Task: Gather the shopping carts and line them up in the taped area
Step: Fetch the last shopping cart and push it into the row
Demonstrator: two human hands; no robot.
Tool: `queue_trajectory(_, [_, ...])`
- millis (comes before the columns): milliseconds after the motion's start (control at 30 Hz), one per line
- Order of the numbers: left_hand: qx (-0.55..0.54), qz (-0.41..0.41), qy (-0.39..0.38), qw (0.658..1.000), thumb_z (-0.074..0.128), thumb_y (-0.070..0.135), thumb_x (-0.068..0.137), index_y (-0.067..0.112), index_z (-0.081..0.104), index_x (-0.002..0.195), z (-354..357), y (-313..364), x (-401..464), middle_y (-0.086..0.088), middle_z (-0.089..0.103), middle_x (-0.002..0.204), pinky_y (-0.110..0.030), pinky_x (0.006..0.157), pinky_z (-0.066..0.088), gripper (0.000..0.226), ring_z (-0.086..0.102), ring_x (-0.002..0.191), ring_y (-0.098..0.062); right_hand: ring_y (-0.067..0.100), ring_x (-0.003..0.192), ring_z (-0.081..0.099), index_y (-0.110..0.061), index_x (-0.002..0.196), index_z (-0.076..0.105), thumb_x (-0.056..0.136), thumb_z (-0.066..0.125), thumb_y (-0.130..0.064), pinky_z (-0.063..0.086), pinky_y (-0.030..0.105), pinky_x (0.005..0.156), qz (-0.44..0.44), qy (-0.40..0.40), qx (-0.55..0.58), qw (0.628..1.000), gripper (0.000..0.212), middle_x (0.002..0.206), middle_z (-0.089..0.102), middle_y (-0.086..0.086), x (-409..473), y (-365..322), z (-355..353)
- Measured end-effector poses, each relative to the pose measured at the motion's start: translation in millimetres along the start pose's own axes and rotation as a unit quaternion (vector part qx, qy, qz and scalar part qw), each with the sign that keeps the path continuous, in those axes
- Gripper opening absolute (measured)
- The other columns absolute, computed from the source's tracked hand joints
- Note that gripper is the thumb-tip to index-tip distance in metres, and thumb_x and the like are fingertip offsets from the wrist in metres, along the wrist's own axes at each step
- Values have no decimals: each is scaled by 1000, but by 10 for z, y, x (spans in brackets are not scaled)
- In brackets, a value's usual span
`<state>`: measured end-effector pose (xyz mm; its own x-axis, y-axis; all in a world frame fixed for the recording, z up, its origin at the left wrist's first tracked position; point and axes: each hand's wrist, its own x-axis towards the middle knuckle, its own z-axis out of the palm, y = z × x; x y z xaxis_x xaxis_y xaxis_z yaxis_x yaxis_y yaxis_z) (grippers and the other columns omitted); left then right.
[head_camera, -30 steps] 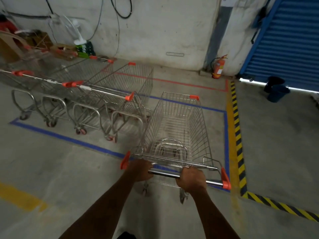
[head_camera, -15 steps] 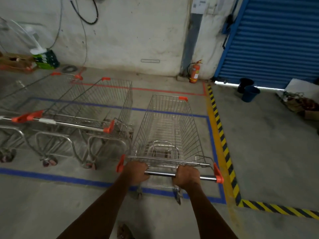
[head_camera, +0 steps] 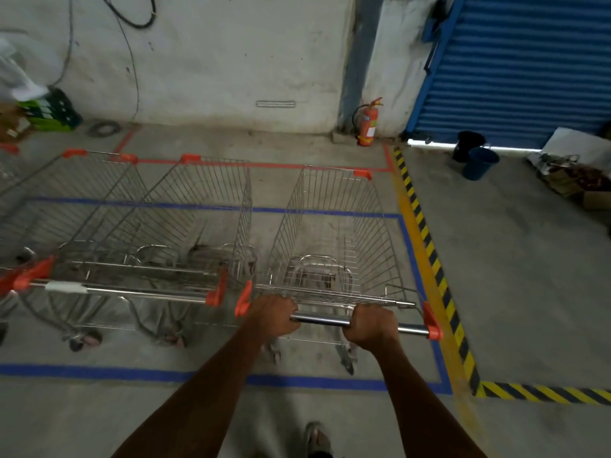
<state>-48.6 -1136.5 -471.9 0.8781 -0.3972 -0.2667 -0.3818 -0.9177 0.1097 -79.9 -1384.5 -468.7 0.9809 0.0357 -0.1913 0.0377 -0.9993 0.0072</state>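
A wire shopping cart (head_camera: 334, 233) with orange corner caps stands inside the blue taped rectangle (head_camera: 410, 246), near its right edge. My left hand (head_camera: 274, 317) and my right hand (head_camera: 372, 327) are both closed around its steel handle bar (head_camera: 320, 320). Its rear wheels sit just inside the front blue line. To its left, a row of parked carts (head_camera: 185, 226) stands side by side in the same rectangle, handles facing me; the nearest handle end almost touches my cart's left orange cap.
A yellow-black hazard stripe (head_camera: 429, 256) runs along the right of the taped area. Behind it: a red tape line (head_camera: 264, 165), a fire extinguisher (head_camera: 367, 125) by the wall, two dark buckets (head_camera: 476, 160), a blue roller shutter (head_camera: 529, 67) and clutter (head_camera: 572, 176) at far right.
The cart has rolled forward into the blue rectangle and now stands level with the parked row. Both hands have kept their hold on the handle.
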Motion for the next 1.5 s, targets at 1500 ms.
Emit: queue_trajectory(1500, [-72,60,11,996,60,37,89,23,60,103,-46,-596,-115,-3,69,92,-34,76,54,20,66,83,-21,20,91,70,-23,93,69,80,52,-67,48,34,86,-5,0,-56,998,49,93,72,-2,290,-432,15])
